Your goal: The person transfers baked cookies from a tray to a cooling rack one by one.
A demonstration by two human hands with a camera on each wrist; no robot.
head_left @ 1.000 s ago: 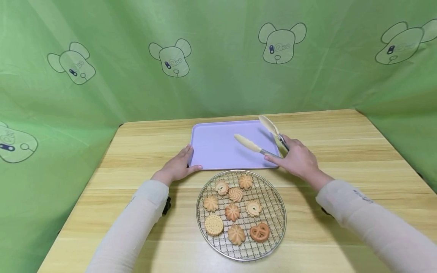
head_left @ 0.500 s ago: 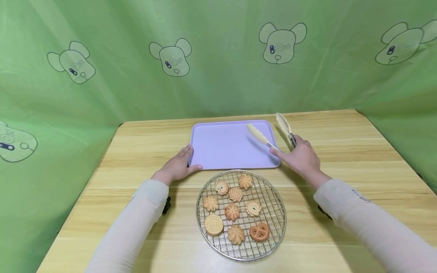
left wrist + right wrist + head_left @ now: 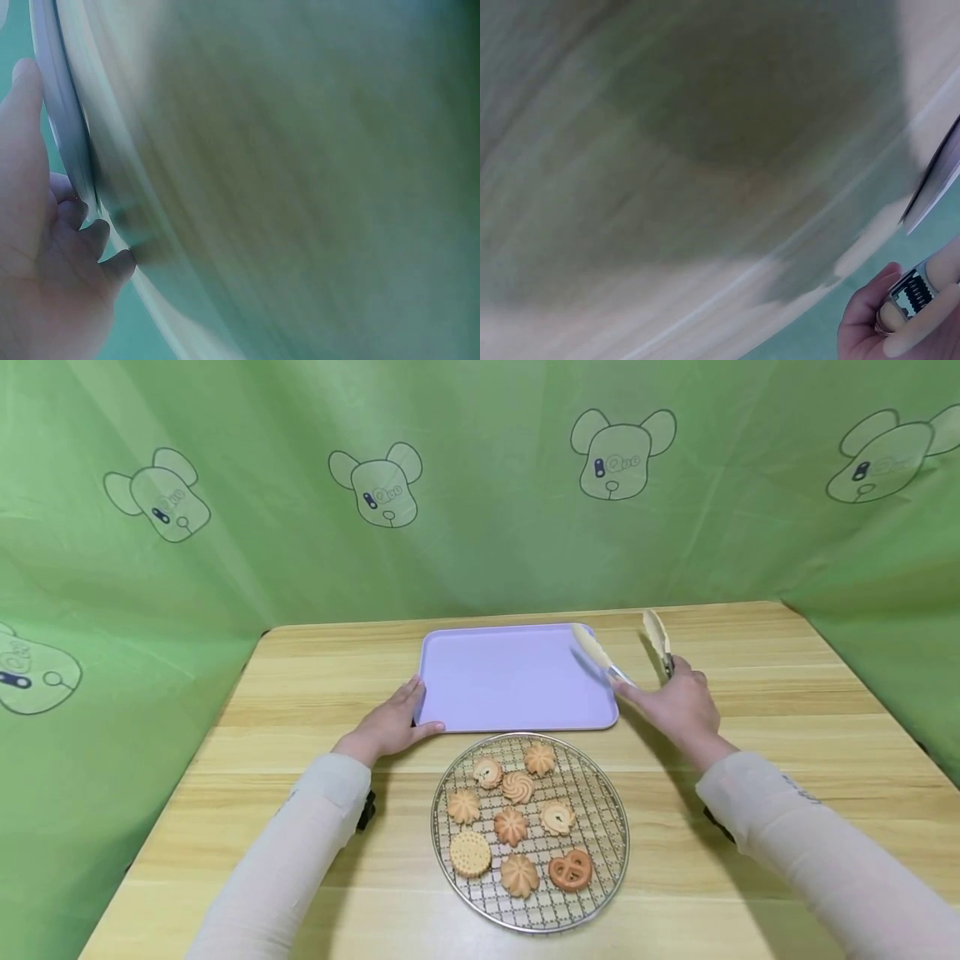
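Observation:
My left hand point(image 3: 388, 727) rests at the near left corner of a lilac tray point(image 3: 517, 681), fingers laid along its left edge and thumb at the front edge. In the left wrist view, the fingertips touch the tray's rim point(image 3: 64, 97). My right hand point(image 3: 682, 703) holds a pair of tongs point(image 3: 592, 647) with cream tips and metal arms. The tongs' arms stand spread apart, with nothing between them. One tip is above the tray's right side, the other beyond its right edge. A metal spring part of the tongs point(image 3: 915, 292) shows in the right wrist view.
A round wire cooling rack point(image 3: 628, 835) lies just in front of the tray. Several cookies are spread on it, among them a pretzel-shaped one point(image 3: 571, 870) and a round dotted one point(image 3: 470, 854). Green cloth point(image 3: 487, 568) hangs behind the wooden table point(image 3: 787, 693).
My right hand has moved right with the tongs, shifting one tip past the tray's right edge. The left hand, tray and cookies have stayed in place.

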